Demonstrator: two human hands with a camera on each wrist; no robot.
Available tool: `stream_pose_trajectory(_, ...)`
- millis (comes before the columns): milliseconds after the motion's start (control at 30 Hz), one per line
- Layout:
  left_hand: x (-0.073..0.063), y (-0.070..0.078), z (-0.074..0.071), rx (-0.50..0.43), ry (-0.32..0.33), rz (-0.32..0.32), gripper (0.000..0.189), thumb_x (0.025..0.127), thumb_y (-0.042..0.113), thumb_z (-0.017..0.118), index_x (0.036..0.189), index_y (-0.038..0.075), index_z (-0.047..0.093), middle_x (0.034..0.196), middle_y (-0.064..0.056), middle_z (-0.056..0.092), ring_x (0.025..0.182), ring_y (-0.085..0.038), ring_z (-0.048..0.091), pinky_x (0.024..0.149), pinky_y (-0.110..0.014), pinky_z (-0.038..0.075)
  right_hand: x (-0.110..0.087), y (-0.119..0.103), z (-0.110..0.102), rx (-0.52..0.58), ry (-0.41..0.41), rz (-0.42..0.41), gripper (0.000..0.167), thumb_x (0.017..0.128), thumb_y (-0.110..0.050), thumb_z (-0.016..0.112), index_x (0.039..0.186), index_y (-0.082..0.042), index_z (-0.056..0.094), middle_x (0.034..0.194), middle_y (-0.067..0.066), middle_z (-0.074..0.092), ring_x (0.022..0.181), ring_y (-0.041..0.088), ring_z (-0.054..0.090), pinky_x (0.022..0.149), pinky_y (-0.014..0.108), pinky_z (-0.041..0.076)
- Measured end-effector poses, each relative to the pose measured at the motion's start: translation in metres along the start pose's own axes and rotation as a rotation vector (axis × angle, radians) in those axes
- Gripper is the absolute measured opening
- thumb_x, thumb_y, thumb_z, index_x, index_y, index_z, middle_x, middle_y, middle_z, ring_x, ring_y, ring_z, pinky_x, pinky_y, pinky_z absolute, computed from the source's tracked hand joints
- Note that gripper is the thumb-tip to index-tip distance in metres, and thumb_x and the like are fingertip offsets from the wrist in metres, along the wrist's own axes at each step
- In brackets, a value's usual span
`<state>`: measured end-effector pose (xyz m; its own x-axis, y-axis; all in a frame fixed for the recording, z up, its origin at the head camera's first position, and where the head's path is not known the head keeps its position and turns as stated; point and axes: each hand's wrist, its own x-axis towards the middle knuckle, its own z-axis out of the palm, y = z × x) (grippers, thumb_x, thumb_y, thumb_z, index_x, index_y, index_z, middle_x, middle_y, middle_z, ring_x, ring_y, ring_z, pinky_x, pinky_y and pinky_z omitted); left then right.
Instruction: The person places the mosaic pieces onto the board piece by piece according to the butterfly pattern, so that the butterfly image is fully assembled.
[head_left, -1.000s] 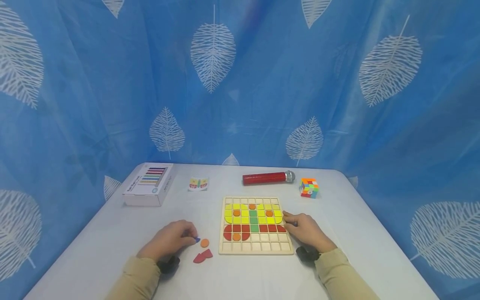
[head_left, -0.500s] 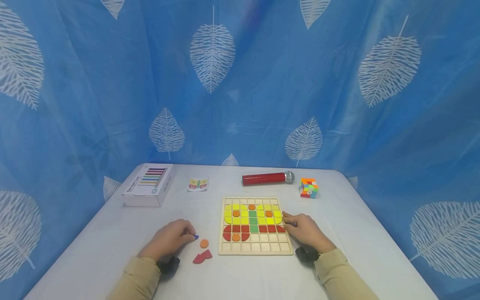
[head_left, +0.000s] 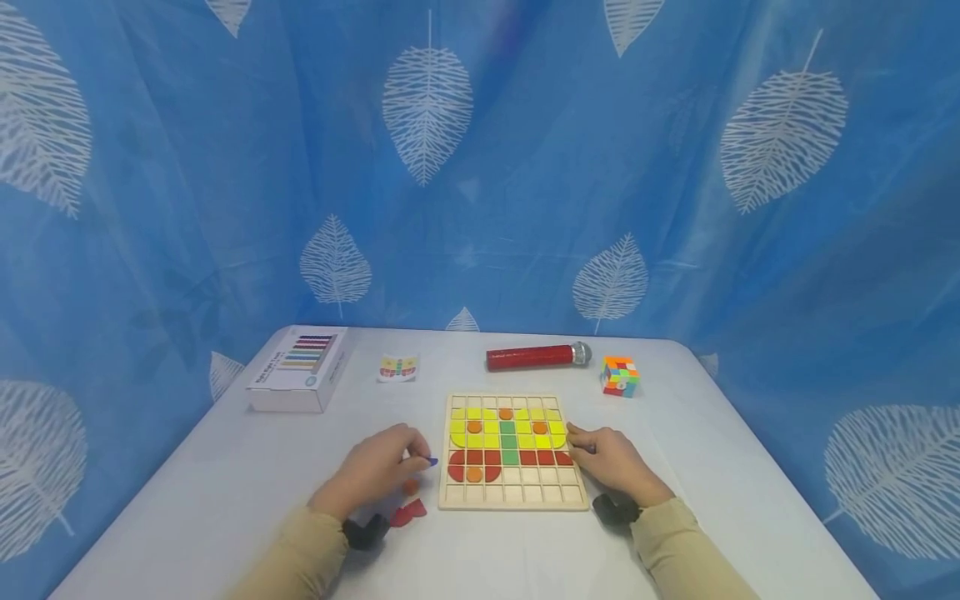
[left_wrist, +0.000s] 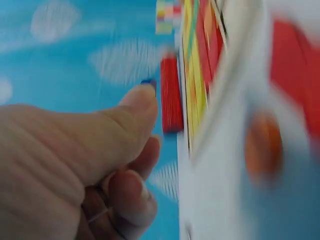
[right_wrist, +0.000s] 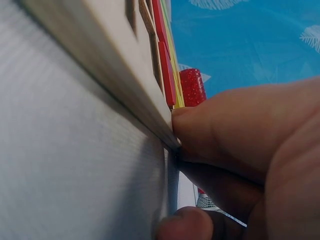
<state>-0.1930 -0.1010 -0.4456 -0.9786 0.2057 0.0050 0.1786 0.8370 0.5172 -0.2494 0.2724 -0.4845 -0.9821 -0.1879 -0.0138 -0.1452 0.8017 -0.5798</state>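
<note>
My left hand [head_left: 378, 468] pinches a small blue piece [head_left: 432, 461] between thumb and fingertips, just left of the wooden grid board [head_left: 525, 497]. Only a bit of the blue piece shows past the thumb in the left wrist view. Yellow, red, green and orange flat pieces fill many squares of the board; its front rows are bare wood. At the board's right edge, my right hand [head_left: 617, 462] holds the rim with its thumb [right_wrist: 200, 125] against the side. Below my left hand lie an orange disc [head_left: 410, 487], partly covered, and two red pieces [head_left: 408, 512].
A small pattern card [head_left: 397, 368] lies behind the board, with a white box [head_left: 296, 375] to its left. Farther back is a red microphone [head_left: 532, 357], and a puzzle cube [head_left: 619, 377] stands right of it. A blue leaf-print curtain hangs behind the table.
My left hand has lifted the blue piece and carried it right and slightly away, toward the board's left edge. My right hand stays at the board's right edge.
</note>
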Motion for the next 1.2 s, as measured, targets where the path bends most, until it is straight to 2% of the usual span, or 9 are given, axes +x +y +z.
stream_pose_trajectory(133,0.010,0.040,0.016,0.061,-0.027,0.094,0.012,0.088,0.024,0.081,0.094,0.020,0.071,0.088,0.011,0.061,0.072,-0.008,0.057,0.072,-0.032,0.052,-0.001,0.001,0.000,0.001,0.004,-0.005,0.039,0.097,-0.025,0.071,0.133,-0.010,0.069,0.150,0.004,0.057,0.144,0.041,0.044,0.113,0.061,0.038)
stream_pose_trajectory(200,0.016,0.057,0.027,0.114,-0.017,0.137,0.012,0.088,0.025,0.082,0.092,0.020,0.072,0.085,0.012,0.059,0.074,-0.007,0.053,0.071,-0.029,0.050,-0.001,0.000,0.000,0.005,0.005,-0.017,0.039,0.097,-0.024,0.070,0.133,-0.010,0.069,0.150,0.004,0.057,0.144,0.041,0.045,0.113,0.061,0.038)
stream_pose_trajectory(267,0.020,0.070,0.038,0.153,-0.017,0.172,0.013,0.088,0.026,0.082,0.090,0.020,0.071,0.081,0.012,0.056,0.071,-0.007,0.052,0.066,-0.027,0.047,-0.001,0.001,0.000,0.013,0.001,-0.028,0.038,0.097,-0.022,0.070,0.133,-0.009,0.069,0.150,0.004,0.057,0.144,0.041,0.045,0.114,0.061,0.037)
stream_pose_trajectory(367,0.025,0.083,0.053,0.225,0.000,0.228,0.014,0.088,0.027,0.082,0.086,0.021,0.069,0.077,0.013,0.054,0.068,-0.006,0.050,0.062,-0.025,0.044,-0.002,0.000,0.000,0.025,-0.003,-0.039,0.038,0.096,-0.021,0.070,0.132,-0.009,0.069,0.150,0.004,0.058,0.144,0.040,0.045,0.114,0.060,0.038)
stream_pose_trajectory(467,0.029,0.089,0.064,0.281,0.014,0.252,0.016,0.086,0.028,0.084,0.083,0.021,0.069,0.075,0.012,0.053,0.066,-0.007,0.048,0.060,-0.025,0.043,-0.002,0.001,0.000,0.030,-0.003,-0.035,0.038,0.096,-0.020,0.070,0.133,-0.009,0.069,0.150,0.003,0.057,0.144,0.039,0.045,0.114,0.059,0.038)
stream_pose_trajectory(600,0.035,0.093,0.072,0.323,0.020,0.250,0.017,0.085,0.028,0.085,0.082,0.021,0.070,0.075,0.010,0.054,0.065,-0.007,0.048,0.059,-0.025,0.043,-0.002,0.001,0.000,0.026,0.000,-0.020,0.038,0.096,-0.020,0.070,0.132,-0.009,0.069,0.149,0.003,0.058,0.144,0.039,0.045,0.114,0.060,0.037)
stream_pose_trajectory(867,0.040,0.100,0.073,0.338,0.043,0.262,0.015,0.084,0.026,0.086,0.080,0.020,0.072,0.070,0.011,0.055,0.062,-0.007,0.048,0.055,-0.023,0.044,-0.002,0.001,-0.001,0.013,0.005,-0.003,0.038,0.096,-0.022,0.070,0.132,-0.010,0.069,0.149,0.002,0.058,0.144,0.040,0.046,0.114,0.060,0.037)
stream_pose_trajectory(1033,0.046,0.103,0.071,0.278,0.032,0.233,0.012,0.083,0.022,0.087,0.079,0.020,0.076,0.069,0.013,0.062,0.063,-0.007,0.051,0.058,-0.025,0.046,-0.002,0.001,0.000,0.021,0.008,0.007,0.038,0.096,-0.022,0.071,0.132,-0.011,0.069,0.149,0.001,0.058,0.144,0.038,0.046,0.114,0.060,0.037)
stream_pose_trajectory(1200,0.054,0.102,0.068,0.171,0.020,0.198,0.016,0.079,0.015,0.089,0.072,0.021,0.075,0.065,0.014,0.061,0.066,-0.009,0.053,0.061,-0.027,0.047,-0.002,0.002,0.000,0.025,0.010,-0.001,0.038,0.096,-0.021,0.071,0.132,-0.010,0.069,0.149,0.001,0.058,0.145,0.037,0.045,0.115,0.059,0.037)
